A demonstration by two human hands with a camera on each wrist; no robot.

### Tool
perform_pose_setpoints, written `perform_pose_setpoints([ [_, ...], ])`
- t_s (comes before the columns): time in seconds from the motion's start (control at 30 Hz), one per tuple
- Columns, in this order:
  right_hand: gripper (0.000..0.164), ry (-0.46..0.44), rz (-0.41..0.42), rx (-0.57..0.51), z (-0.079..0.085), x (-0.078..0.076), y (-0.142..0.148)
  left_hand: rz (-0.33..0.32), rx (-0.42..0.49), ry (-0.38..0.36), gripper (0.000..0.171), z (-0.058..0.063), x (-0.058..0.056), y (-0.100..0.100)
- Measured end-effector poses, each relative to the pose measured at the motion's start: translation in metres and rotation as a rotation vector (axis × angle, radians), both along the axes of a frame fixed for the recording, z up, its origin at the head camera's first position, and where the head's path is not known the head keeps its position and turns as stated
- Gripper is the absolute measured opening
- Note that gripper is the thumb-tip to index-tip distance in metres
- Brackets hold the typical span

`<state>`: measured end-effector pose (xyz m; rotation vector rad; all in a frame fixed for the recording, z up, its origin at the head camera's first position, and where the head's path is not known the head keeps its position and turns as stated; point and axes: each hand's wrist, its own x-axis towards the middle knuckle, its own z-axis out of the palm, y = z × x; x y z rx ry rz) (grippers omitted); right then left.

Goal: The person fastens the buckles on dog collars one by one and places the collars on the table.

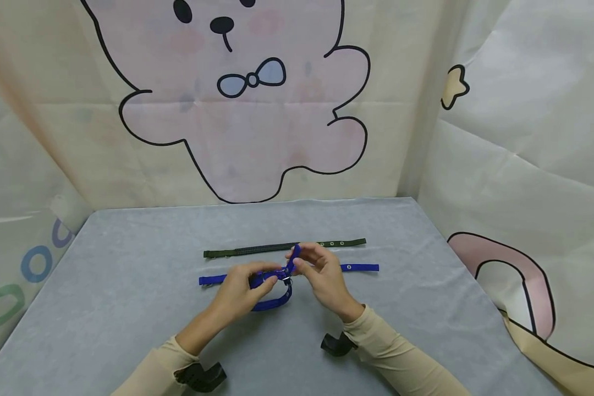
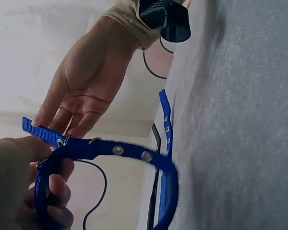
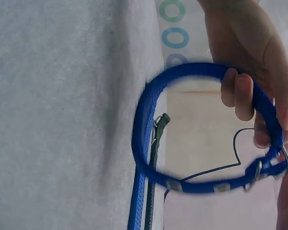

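Note:
A blue collar (image 1: 272,304) with metal eyelets is bent into a loop, held up over the table between both hands. The left hand (image 1: 237,289) grips the loop beside its metal buckle (image 3: 285,157), thumb on the near side and fingers curled around the band. At the other side, the right hand (image 1: 326,278) pinches the collar's free end (image 2: 37,132), which sticks up past the buckle. In the right wrist view the loop (image 3: 143,124) appears as a wide ring, slightly blurred, with only fingertips of the right hand showing at the edge.
Behind the hands, a second blue collar (image 1: 360,268) lies stretched flat on the grey cloth-covered table (image 1: 128,275). Farther back lies a dark green collar (image 1: 257,251) with eyelets, roughly parallel to it. Printed curtains (image 1: 396,137) stand around the table's back and sides.

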<state>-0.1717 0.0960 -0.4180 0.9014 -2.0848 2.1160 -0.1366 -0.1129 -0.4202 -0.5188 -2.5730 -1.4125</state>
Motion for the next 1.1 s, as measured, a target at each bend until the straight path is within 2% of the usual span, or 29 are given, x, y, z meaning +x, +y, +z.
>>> perform_pose_setpoints([
  [0.17, 0.025, -0.006, -0.064, -0.042, 0.0003, -0.0033, 0.0024, -0.032, 0.102, 0.044, 0.023, -0.0003, -0.0005, -0.0009],
  [0.37, 0.024, -0.017, -0.074, -0.073, 0.0017, -0.0052, 0.0038, -0.109, 0.136, 0.06, 0.022, 0.0009, 0.0002, -0.0015],
  [0.73, 0.022, -0.024, -0.074, -0.094, 0.004, -0.0043, 0.0042, -0.139, 0.036, 0.159, 0.029, 0.0004, 0.0006, 0.0012],
  [0.93, 0.023, -0.009, -0.073, -0.09, 0.0035, -0.0038, 0.0042, -0.13, -0.007, 0.194, 0.03, 0.0009, 0.0019, 0.0007],
  [1.1, 0.023, 0.019, -0.07, -0.092, 0.0025, -0.0038, 0.0031, -0.14, -0.036, 0.193, 0.033, 0.0002, 0.0023, 0.0],
])
